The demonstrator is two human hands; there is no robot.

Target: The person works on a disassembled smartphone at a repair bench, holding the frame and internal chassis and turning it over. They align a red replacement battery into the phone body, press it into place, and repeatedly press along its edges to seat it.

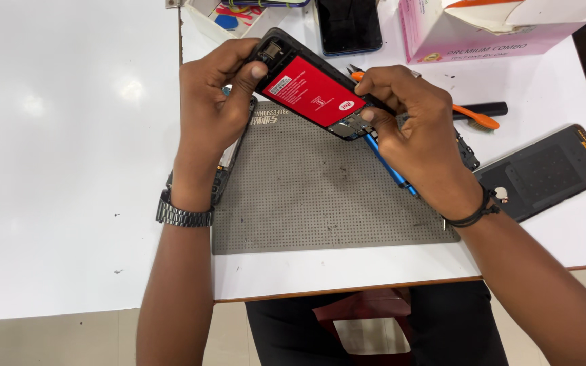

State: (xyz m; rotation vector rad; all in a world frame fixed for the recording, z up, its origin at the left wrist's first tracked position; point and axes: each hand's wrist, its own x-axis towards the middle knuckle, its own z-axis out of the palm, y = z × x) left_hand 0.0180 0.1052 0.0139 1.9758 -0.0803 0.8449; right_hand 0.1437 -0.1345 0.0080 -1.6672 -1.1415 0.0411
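Opened phone (310,88), back cover removed, held tilted above the grey perforated work mat (320,196); its red battery (315,90) faces up. Left hand (215,95) grips the phone's upper end, thumb pressed on the frame beside the battery, fingers wrapped behind; a metal watch (183,215) sits on that wrist. Right hand (412,129) pinches the phone's lower end between thumb and forefinger, at the small circuit board there; the same hand also clasps a blue tool (388,166), whose shaft slants down beneath the palm; a black cord bracelet (473,213) circles that wrist. On the white table (69,169): a detached black back cover (544,173) well to the right of the mat, inner side up; an orange-handled tool (476,117) behind the right hand; a second dark phone (348,26) lying screen-up at the far edge; a pink and white box (469,30) beside it; a black frame part (228,159) lying partly under the left forearm at the mat's left edge.
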